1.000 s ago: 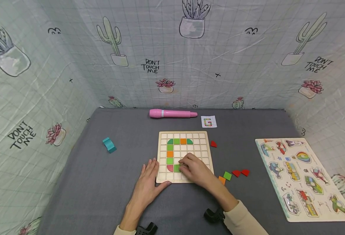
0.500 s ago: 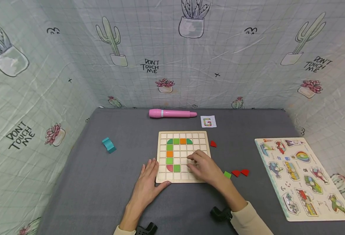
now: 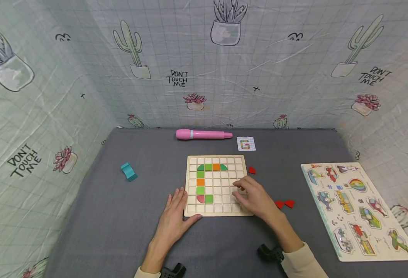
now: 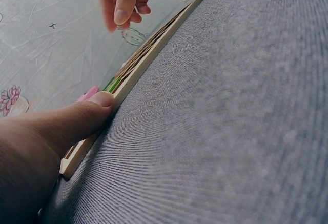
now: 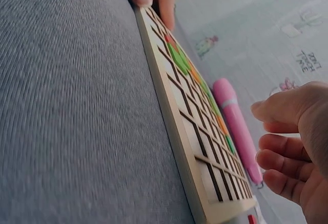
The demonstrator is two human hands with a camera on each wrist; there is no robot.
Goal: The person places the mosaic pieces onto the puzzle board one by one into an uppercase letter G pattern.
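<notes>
Head view: wooden grid board [image 3: 217, 185] lies flat on the grey table [image 3: 120, 216], near the middle. Coloured tiles sit in its cells: a row of green and orange along the top [image 3: 212, 167], a column of green and orange down the left side, then a red piece [image 3: 201, 199] and a green square [image 3: 209, 199] in the lower row.

Left hand [image 3: 175, 216] rests flat on the table against the board's lower left corner, fingers straight and together, thumb tip touching the front edge. Left wrist view confirms the thumb [image 4: 97, 106] pressed to the board's rim [image 4: 138, 70]; nothing held.

Right hand [image 3: 256, 197] hovers over the board's right side, fingers curled loosely downward. Right wrist view shows the fingers [image 5: 279, 160] bent, with a gap to the thumb; cannot tell whether a tile is pinched between them.

Two red pieces [image 3: 284, 204] lie on the table just right of the right hand. One more red piece [image 3: 252, 170] sits beside the board's right edge. Pink pen [image 3: 204, 134] and a small pattern card [image 3: 246, 144] lie behind the board. Teal block [image 3: 129, 172] is well to the left. Picture puzzle [image 3: 358, 208] lies far right.
</notes>
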